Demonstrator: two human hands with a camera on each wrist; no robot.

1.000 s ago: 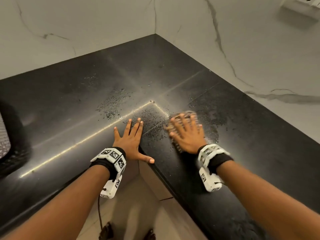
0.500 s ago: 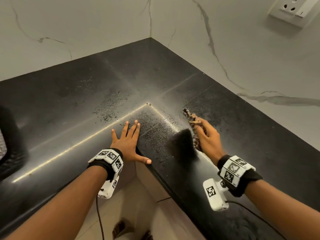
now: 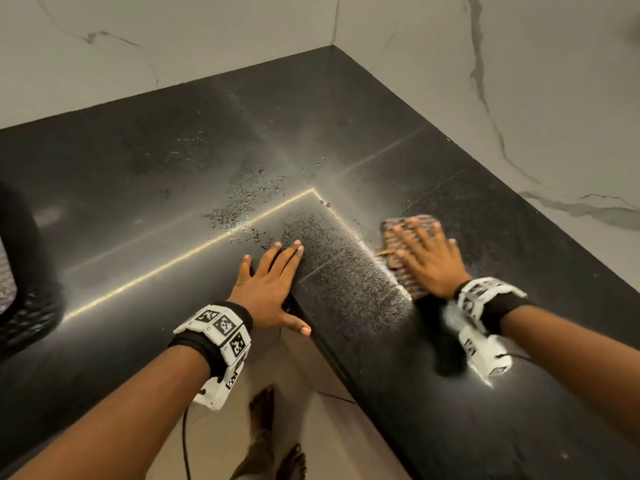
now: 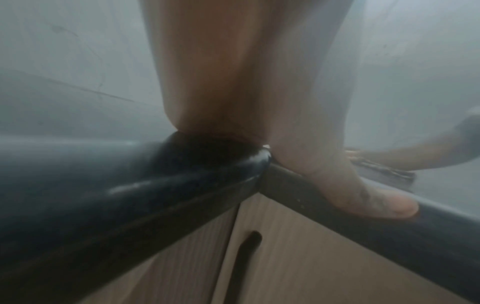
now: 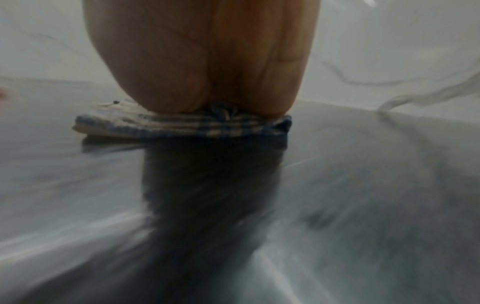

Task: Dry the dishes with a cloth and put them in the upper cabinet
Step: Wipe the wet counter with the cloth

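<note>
A: From the head view, what do the hands do?

B: The left hand [image 3: 268, 289] lies flat on the black countertop [image 3: 145, 174] at its inner corner, fingers straight and spread, thumb pointing along the counter edge. The right hand [image 3: 431, 259] presses flat on a folded checked cloth [image 3: 398, 244], fingers straight and splayed over it. The cloth sits on the right run of the counter, near the lit seam, with water droplets [image 3: 249, 199] scattered to its left.

A: Anything else up there?

B: Marble wall [image 3: 536, 81] behind, and a dark mesh object [image 3: 24, 289] at the far left edge.

A: The left wrist view?

B: Blurred. The palm of the left hand [image 4: 246, 82] rests on the rounded counter corner [image 4: 207, 164], the thumb [image 4: 369, 199] lying along the edge. A cabinet door [image 4: 311, 257] with a dark slot handle stands below. The cloth [image 4: 384, 172] shows at the right under the other hand.

A: And the right wrist view?

B: The heel of the right hand [image 5: 202, 61] bears down on the cloth [image 5: 182, 123], which lies folded flat on the counter. The fingers are hidden there.
</note>
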